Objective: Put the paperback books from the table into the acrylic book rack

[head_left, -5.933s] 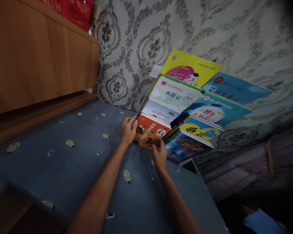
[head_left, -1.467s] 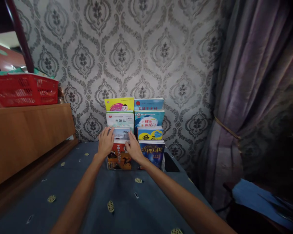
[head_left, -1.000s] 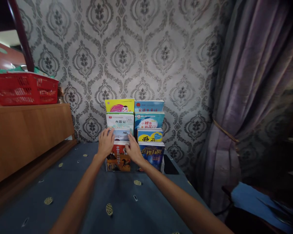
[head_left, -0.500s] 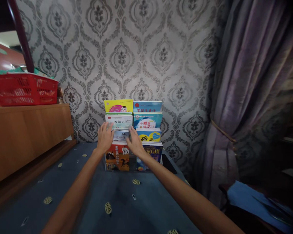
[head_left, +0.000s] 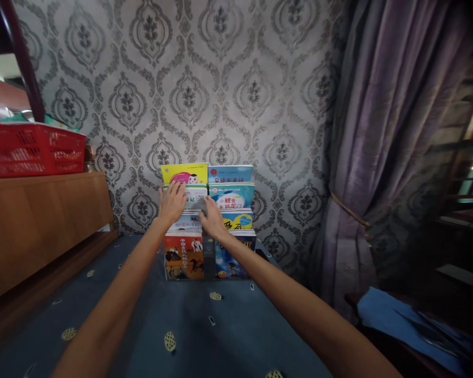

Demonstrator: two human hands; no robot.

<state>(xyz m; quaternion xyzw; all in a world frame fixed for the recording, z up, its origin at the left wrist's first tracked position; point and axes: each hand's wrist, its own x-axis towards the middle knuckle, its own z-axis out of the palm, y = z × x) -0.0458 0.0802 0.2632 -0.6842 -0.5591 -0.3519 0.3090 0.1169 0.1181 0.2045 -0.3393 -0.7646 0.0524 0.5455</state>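
Note:
Several tiers of books stand upright in two columns on the cloth-covered surface. My left hand (head_left: 172, 203) lies against the left side of a white book (head_left: 196, 193) in the left column, its fingers reaching up to the top edge, stretched and slightly apart. At that book's right edge is my right hand (head_left: 213, 219), open, with the thumb and fingers apart. Behind the white book stands a yellow book (head_left: 184, 172). Below it are a pale grey book (head_left: 189, 222) and an orange-red book (head_left: 184, 257). To the right stand a blue fish book (head_left: 232, 196) and a dark blue book (head_left: 232, 258).
A red plastic basket (head_left: 35, 149) sits on a wooden cabinet (head_left: 47, 226) at left. Patterned wallpaper (head_left: 252, 94) rises behind the books. At right hang a tied purple curtain (head_left: 362, 157) and, lower down, a blue cloth (head_left: 402, 320). The dark blue tablecloth (head_left: 197, 336) spreads in front.
My left hand has moved up from the white book's lower left side to its top edge. My right hand stays near the book's right edge. The view has shifted slightly.

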